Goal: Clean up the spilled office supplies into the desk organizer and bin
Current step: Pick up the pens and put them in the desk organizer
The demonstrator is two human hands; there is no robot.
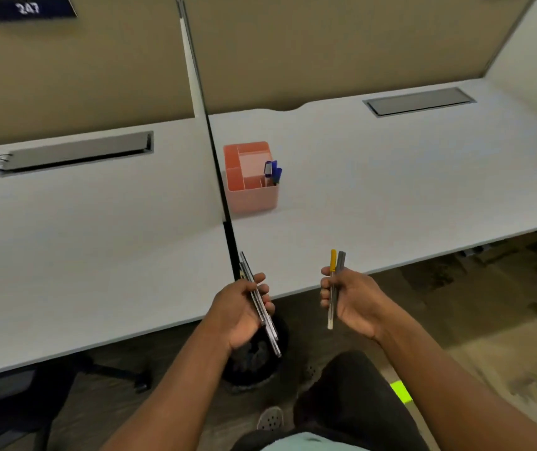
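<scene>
A pink desk organizer [254, 198] stands on the white desk [390, 190], with blue-capped pens [273, 172] upright in its front right compartment. My left hand [239, 309] grips a bundle of dark and clear pens [268, 323] near the desk's front edge. My right hand [353, 302] holds two pens upright, a yellow-capped pen [332, 265] and a grey-capped pen [341, 260]. A black bin [254, 366] sits on the floor below my left hand, partly hidden by it.
A dark divider [218, 177] splits the desk just left of the organizer. Cable hatches [420, 100] lie at the back right and back left. An office chair base [114, 375] stands under the left desk. My legs and shoe [270, 418] are below.
</scene>
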